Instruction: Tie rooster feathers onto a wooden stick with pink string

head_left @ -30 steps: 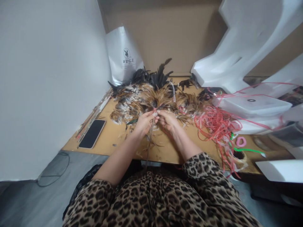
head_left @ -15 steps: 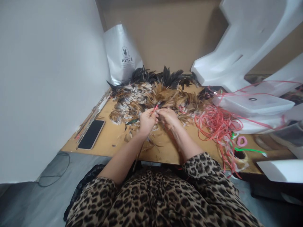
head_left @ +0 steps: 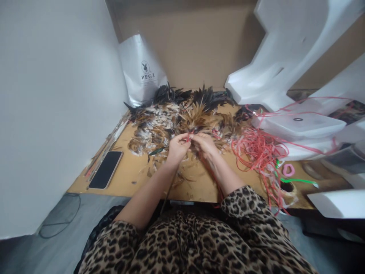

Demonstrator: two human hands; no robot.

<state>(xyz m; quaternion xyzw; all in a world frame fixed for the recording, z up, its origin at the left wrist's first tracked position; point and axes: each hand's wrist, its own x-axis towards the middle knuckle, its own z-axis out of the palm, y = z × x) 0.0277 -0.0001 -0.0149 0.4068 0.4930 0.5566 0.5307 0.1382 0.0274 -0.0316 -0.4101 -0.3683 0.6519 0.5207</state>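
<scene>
My left hand (head_left: 178, 147) is closed in a pinch at the middle of the table, with a bit of red ribbon (head_left: 188, 139) showing at its fingertips. My right hand (head_left: 205, 144) meets it from the right, thumb and fingers closed on the same ribbon. A reddish strand (head_left: 211, 170) trails below the right hand towards the table's front edge. Just beyond the fingertips fans a tuft of brown feathers (head_left: 194, 116), amid a heap of pale and brown feathers (head_left: 154, 125). Whether a feather is also in my fingers is too small to tell.
Black feathers (head_left: 209, 97) lie at the back, by a silver bag (head_left: 142, 72). A phone (head_left: 106, 170) rests at the left. Tangled red ribbon (head_left: 258, 150), a pink ring (head_left: 288, 170) and white plastic forms (head_left: 299, 125) crowd the right. A white wall (head_left: 57, 95) borders the left.
Both hands stay together. The red piece that stood up above the fingers with a dark feather now shows lower, between the fingertips. The whole view has shifted slightly.
</scene>
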